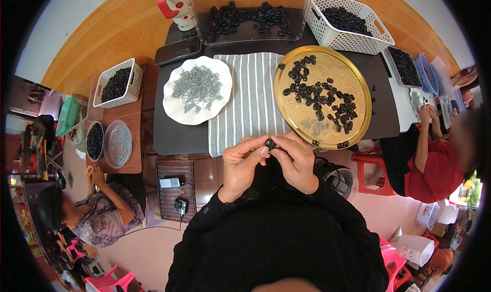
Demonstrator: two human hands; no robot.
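Observation:
My left hand (239,168) and my right hand (298,164) meet just in front of the table's near edge. Thumbs and fingertips of both are closed on a small black plastic piece (270,144) with a round hole or recess. Behind them lies a grey cloth with white stripes (247,102). To its left a white wavy-rimmed plate (176,114) carries a heap of small silvery metal parts (198,87). On the right, a round gold tray (294,124) bears many loose black pieces (319,95) and a small pile of metal parts (313,128).
A clear bin (245,38) of black pieces stands at the back, beside a dark phone-like slab (178,50) and a dotted mug (176,8). A white basket (350,42) is back right. Two people work at side tables; a red stool (371,161) stands right.

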